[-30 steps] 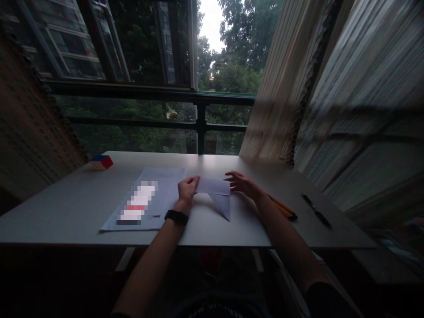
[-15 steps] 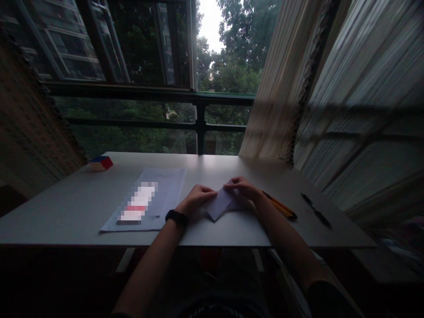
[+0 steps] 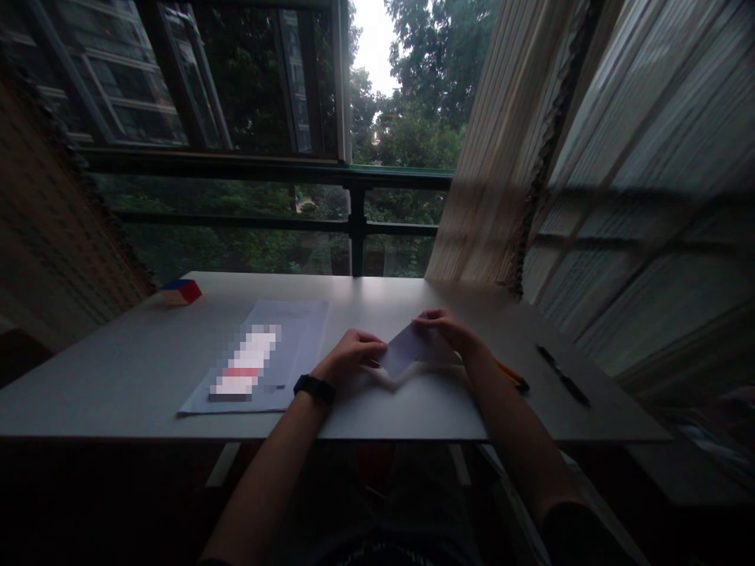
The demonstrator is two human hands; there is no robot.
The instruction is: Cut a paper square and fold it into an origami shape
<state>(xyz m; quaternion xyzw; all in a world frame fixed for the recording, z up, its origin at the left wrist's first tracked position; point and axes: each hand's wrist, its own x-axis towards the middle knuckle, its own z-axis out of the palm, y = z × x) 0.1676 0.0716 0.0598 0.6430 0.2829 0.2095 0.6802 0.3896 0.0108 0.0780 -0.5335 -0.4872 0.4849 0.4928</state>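
Note:
A small folded piece of pale paper (image 3: 404, 350) is lifted a little above the grey table (image 3: 147, 369), between my two hands. My left hand (image 3: 350, 355), with a black watch on its wrist, is curled and pinches the paper's near left end. My right hand (image 3: 449, 334) is closed on the paper's far right end, fingers pressed over the top edge. The paper tilts up toward the right. Its shadow falls on the table just below.
A printed sheet (image 3: 265, 354) lies left of my hands. A coloured cube (image 3: 180, 291) sits at the table's far left corner. An orange pencil (image 3: 512, 377) and a black pen (image 3: 563, 376) lie to the right. Curtains hang right; a window railing runs behind.
The wide paper with a hanging point has been folded smaller. Both hands closed on it, and it has now risen off the table, tilted up at the right.

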